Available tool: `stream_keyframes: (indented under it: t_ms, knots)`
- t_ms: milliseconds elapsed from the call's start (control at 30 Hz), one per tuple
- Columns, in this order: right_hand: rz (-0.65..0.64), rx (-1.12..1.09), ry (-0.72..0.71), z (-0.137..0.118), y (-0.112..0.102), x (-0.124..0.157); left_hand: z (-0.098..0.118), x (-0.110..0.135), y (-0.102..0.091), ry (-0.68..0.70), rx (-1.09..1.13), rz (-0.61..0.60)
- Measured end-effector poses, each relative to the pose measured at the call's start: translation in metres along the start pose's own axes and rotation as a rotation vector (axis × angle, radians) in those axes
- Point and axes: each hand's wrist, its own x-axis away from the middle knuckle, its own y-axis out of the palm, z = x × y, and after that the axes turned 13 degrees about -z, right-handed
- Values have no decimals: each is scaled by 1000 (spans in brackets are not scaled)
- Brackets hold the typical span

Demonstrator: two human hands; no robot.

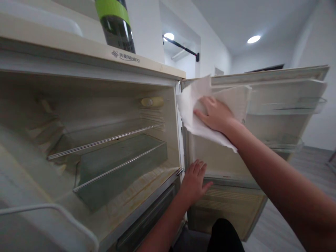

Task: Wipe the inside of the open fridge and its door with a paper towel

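My right hand (216, 113) presses a white paper towel (193, 117), its palm and fingers over the sheet, near the hinge-side top of the refrigerator door (217, 152). Part of the towel spreads out to the right behind the hand. My left hand (194, 180) is lower down by the hinge side of the door, holding nothing, with the fingers apart; I cannot tell how firmly it touches the door. The door stands wide open, showing its inner side. Left of both hands is the refrigerator compartment (105, 101), stained along its floor.
Inside the compartment are a glass shelf (105, 141) and a clear drawer (123, 168). Clear racks (286, 106) line the door. A dark bottle with a green band (117, 26) stands on top of the refrigerator. A white curved rail (52, 207) is at lower left. My knee (224, 236) is below.
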Motion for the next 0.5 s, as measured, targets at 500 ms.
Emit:
stream_keyframes:
  t_ms: [500]
  knots:
    - [-511,-13,-181,26,6,-8,-13,-17,74,-121,-131,-47]
